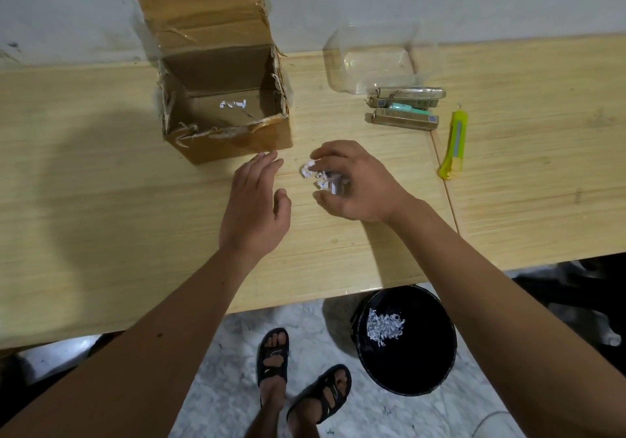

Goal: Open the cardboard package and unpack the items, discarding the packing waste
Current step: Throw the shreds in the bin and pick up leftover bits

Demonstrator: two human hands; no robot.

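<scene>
The opened cardboard box [223, 112] stands on the wooden table [101, 183], its lid flap leaning back against the wall; a few white paper shreds [233, 103] lie on its floor. In front of the box, my right hand [352, 183] curls its fingers around a small clump of white shredded paper [310, 170] resting on the table. My left hand [254, 207] hovers just left of the clump, fingers apart, holding nothing. The unpacked items [404, 107], slim gold boxes and a mint-green piece, lie stacked at the right.
A clear plastic container [369, 58] stands behind the unpacked items. A yellow utility knife [454, 144] lies at the right near the table seam. Below the table edge a black bin [406, 339] holds shredded paper. My sandalled feet [298, 376] are on the marble floor.
</scene>
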